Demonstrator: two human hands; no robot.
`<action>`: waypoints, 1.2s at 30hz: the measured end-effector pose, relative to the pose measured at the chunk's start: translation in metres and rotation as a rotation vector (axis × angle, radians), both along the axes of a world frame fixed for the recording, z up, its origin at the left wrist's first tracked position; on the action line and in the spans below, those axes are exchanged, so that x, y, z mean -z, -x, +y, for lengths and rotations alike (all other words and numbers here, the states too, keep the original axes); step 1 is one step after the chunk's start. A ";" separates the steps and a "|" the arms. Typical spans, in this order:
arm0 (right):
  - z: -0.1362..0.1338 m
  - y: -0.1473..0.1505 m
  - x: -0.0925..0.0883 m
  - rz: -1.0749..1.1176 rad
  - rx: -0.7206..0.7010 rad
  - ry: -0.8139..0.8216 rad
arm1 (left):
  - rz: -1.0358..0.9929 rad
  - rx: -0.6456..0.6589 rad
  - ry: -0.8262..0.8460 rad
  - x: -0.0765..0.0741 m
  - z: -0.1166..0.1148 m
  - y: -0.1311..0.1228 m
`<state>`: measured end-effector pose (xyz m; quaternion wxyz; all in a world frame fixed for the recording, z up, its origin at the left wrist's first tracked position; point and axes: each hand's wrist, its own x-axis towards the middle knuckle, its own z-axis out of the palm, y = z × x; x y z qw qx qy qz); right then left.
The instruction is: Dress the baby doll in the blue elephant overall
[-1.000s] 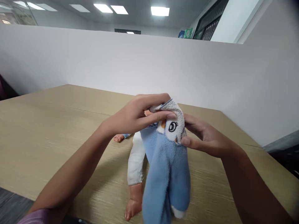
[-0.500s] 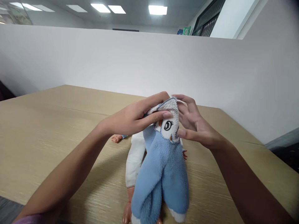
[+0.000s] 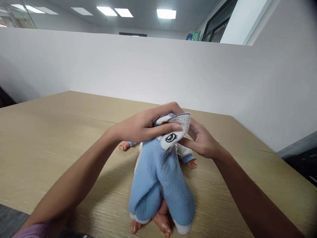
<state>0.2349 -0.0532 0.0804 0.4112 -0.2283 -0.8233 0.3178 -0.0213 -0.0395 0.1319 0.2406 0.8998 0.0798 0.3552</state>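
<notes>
Small fleecy blue trousers (image 3: 170,178) with white cuffs and a white waist part bearing an embroidered eye hang over a doll (image 3: 162,219) lying on the table. The doll's feet show below the trousers, and its small hands stick out at both sides from white sleeves with blue cuffs. My left hand (image 3: 146,125) pinches the waist part, thumb in front and fingers behind. My right hand (image 3: 201,140) is at the right edge of the waist, its thumb and fingers closed on the cloth, fingertips partly hidden behind it. The doll's head is hidden.
The wide wooden table (image 3: 61,138) reaches back to a low white partition wall (image 3: 123,66). A dark object (image 3: 304,165) stands beyond the table's right edge. Ceiling lights and a green packet (image 3: 196,35) show above the wall.
The trousers have shifted left and now lie over the doll's legs. My right hand has moved left and down and closed at the waist edge. More of the doll's right-side sleeve and hand shows.
</notes>
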 end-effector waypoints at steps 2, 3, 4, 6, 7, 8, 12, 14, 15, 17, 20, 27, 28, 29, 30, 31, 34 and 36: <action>-0.002 0.000 0.000 -0.008 -0.015 0.027 | -0.006 0.023 -0.006 -0.002 0.000 0.001; -0.004 -0.001 -0.001 -0.002 -0.015 0.031 | -0.003 0.033 -0.007 -0.002 0.000 0.001; -0.005 -0.002 -0.002 0.012 -0.010 0.031 | 0.008 0.043 -0.004 -0.003 0.000 0.001; -0.007 -0.002 -0.004 0.039 0.011 0.022 | 0.044 0.078 0.002 -0.005 0.000 0.000; -0.008 -0.002 -0.005 0.043 0.031 0.010 | 0.067 0.096 0.001 -0.006 0.000 0.000; -0.009 -0.001 -0.006 0.038 0.051 -0.008 | 0.085 0.101 -0.001 -0.007 0.000 0.000; -0.010 0.005 -0.008 0.049 0.093 -0.035 | 0.132 0.016 0.026 -0.010 -0.002 0.003; -0.009 0.010 -0.008 0.139 0.163 -0.065 | 0.132 -0.020 0.077 -0.011 -0.002 0.006; -0.008 0.013 -0.007 0.193 0.220 -0.098 | 0.126 -0.029 0.104 -0.011 -0.002 0.008; -0.007 0.017 -0.006 0.295 0.344 -0.180 | 0.116 -0.044 0.147 -0.011 -0.001 0.010; -0.006 0.020 -0.008 0.412 0.422 -0.238 | 0.150 -0.049 0.201 -0.012 0.000 0.012; -0.011 0.010 -0.022 0.386 0.156 0.196 | 0.385 0.072 0.254 -0.012 0.007 0.019; -0.010 0.005 -0.022 0.357 0.143 0.249 | 0.395 0.091 0.235 -0.012 0.008 0.020; -0.009 -0.001 -0.023 0.304 0.138 0.287 | 0.385 0.104 0.213 -0.011 0.009 0.022; -0.008 -0.008 -0.023 0.223 0.135 0.315 | 0.359 0.114 0.191 -0.011 0.010 0.022; -0.006 -0.016 -0.023 0.118 0.122 0.334 | 0.328 0.117 0.168 -0.011 0.011 0.023; -0.003 -0.038 -0.024 -0.192 -0.034 0.357 | 0.242 0.067 0.105 -0.011 0.012 0.022; -0.003 -0.045 -0.025 -0.322 -0.142 0.341 | 0.199 0.041 0.094 -0.010 0.012 0.020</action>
